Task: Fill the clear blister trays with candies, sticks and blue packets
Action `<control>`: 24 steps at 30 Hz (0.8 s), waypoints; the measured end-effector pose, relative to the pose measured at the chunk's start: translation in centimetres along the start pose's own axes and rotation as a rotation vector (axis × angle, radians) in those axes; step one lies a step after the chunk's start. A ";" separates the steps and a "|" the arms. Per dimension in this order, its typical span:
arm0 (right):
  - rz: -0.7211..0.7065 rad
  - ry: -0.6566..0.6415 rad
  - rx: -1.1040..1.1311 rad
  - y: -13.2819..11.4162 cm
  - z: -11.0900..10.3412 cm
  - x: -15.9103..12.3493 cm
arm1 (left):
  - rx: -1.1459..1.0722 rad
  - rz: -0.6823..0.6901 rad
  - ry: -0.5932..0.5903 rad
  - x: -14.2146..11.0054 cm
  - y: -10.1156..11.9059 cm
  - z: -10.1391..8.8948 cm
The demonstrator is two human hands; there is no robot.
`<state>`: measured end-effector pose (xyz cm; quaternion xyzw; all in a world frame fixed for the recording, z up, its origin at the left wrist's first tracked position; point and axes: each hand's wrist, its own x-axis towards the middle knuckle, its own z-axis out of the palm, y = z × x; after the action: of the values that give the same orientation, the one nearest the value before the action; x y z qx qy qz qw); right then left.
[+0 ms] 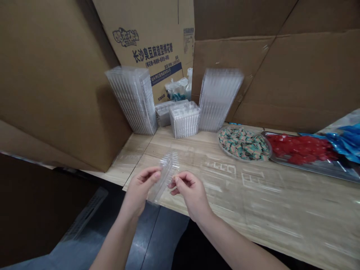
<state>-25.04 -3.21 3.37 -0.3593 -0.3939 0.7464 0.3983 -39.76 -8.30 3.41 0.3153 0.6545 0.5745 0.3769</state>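
Observation:
My left hand grips one side of a clear plastic tray, thumb and fingers pinched on it. Curled at the tray's other side, my right hand pinches its edge. The tray is tilted on its side above the front edge of the wooden table; being see-through and slightly blurred, its exact outline is hard to make out. Beyond my hands stands a short stack of clear trays, with a tall left stack and a tall right stack on either side.
More clear trays lie flat across the table's right. Behind them are a round dish of small printed sachets, a metal tray with red packets, and blue packets. Large cardboard boxes wall in the left and back.

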 end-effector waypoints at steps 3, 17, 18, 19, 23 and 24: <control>-0.015 0.095 0.098 0.7 -0.9 -0.1 | 0.145 0.144 0.160 1.1 0.6 -2.3; 0.019 -0.152 -0.615 3.5 -6.0 -5.3 | 0.946 0.731 0.433 -1.0 -8.2 -1.4; -0.163 -0.205 -0.819 2.7 -5.8 -3.5 | 0.947 0.743 0.440 -0.4 -8.1 -1.7; -0.309 -0.246 -1.005 2.0 -5.5 -1.3 | 0.957 0.754 0.425 0.3 -7.7 -2.1; -0.431 -0.444 -1.526 1.5 -4.5 7.3 | 1.135 0.784 0.161 4.9 -4.6 -4.5; -0.397 -0.462 -1.591 1.8 -4.7 8.5 | 1.191 0.785 0.077 6.1 -3.9 -5.1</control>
<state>-25.23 4.99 -2.12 -0.2953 -0.9282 0.2183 0.0604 -47.19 -6.34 -0.92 0.6594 0.7081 0.2236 -0.1175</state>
